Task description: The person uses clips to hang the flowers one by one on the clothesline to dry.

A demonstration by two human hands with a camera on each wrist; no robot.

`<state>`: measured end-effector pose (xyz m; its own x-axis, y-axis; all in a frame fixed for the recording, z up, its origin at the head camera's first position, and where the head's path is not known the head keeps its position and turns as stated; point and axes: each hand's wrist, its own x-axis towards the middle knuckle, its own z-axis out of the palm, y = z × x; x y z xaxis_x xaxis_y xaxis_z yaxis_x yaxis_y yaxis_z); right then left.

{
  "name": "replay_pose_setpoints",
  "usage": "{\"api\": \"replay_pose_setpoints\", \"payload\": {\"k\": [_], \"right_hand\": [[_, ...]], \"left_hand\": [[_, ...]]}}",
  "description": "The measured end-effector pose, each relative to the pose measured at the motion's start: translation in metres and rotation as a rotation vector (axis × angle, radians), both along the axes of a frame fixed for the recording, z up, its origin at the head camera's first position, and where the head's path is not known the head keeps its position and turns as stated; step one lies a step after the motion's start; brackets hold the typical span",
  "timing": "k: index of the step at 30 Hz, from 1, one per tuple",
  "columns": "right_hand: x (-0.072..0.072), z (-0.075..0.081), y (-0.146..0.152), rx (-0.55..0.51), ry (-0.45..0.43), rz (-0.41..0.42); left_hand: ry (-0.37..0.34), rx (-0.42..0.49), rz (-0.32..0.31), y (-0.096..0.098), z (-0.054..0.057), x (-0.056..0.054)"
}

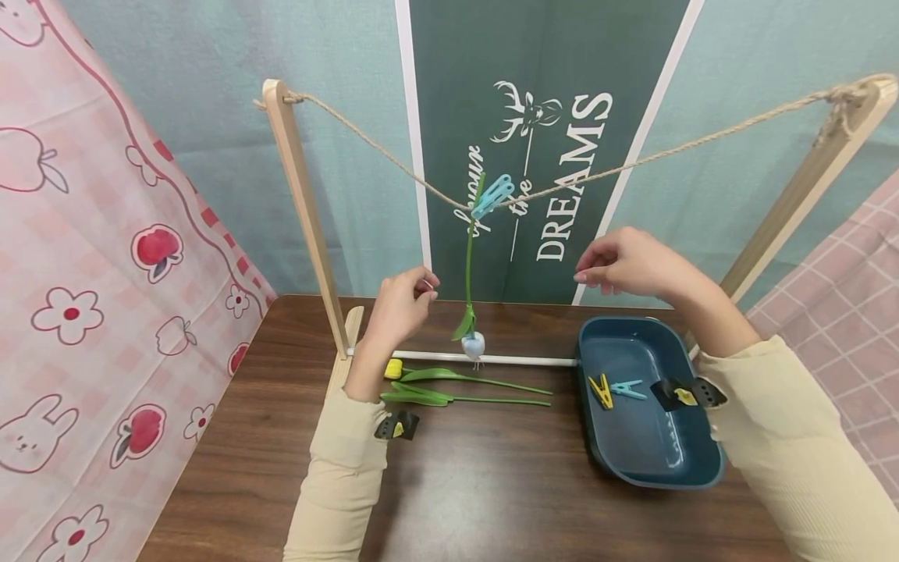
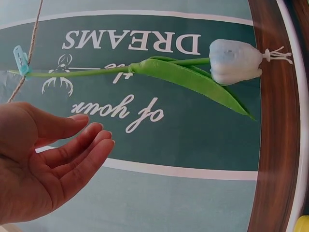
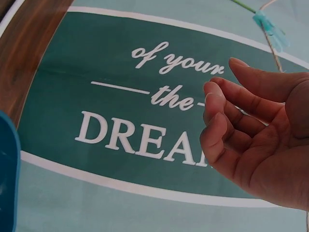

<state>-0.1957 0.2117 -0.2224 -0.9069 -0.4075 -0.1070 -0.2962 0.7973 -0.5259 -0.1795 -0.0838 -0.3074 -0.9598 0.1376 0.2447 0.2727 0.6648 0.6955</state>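
Empty and loosely curled, left hand point(image 1: 402, 307) and right hand point(image 1: 628, 264) flank a pale tulip point(image 1: 474, 344) clipped head-down on rope point(image 1: 772, 115); hanging looks done, the next move likely calling for the yellow tulip point(image 1: 392, 369).

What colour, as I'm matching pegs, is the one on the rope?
The peg is light blue, clearest in head view.

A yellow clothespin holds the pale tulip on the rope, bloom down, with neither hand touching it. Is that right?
Not quite: the clothespin is light blue, not yellow, as the head view shows. It does hold the pale tulip on the rope, bloom down, and neither the left hand nor the right hand touches it.
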Motion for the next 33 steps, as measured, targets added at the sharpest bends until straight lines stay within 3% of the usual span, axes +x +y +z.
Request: {"api": "replay_pose_setpoints", "payload": {"k": [16,33], "right_hand": [[0.004,-0.026,0.029,-0.052,-0.087,-0.047],[-0.001,-0.061,0.056,-0.070,-0.196,-0.058]], "left_hand": [[0.009,-0.018,0.018,-0.004,-0.002,0.000],[-0.022,-0.038,0.040,-0.009,-0.006,0.001]]}}
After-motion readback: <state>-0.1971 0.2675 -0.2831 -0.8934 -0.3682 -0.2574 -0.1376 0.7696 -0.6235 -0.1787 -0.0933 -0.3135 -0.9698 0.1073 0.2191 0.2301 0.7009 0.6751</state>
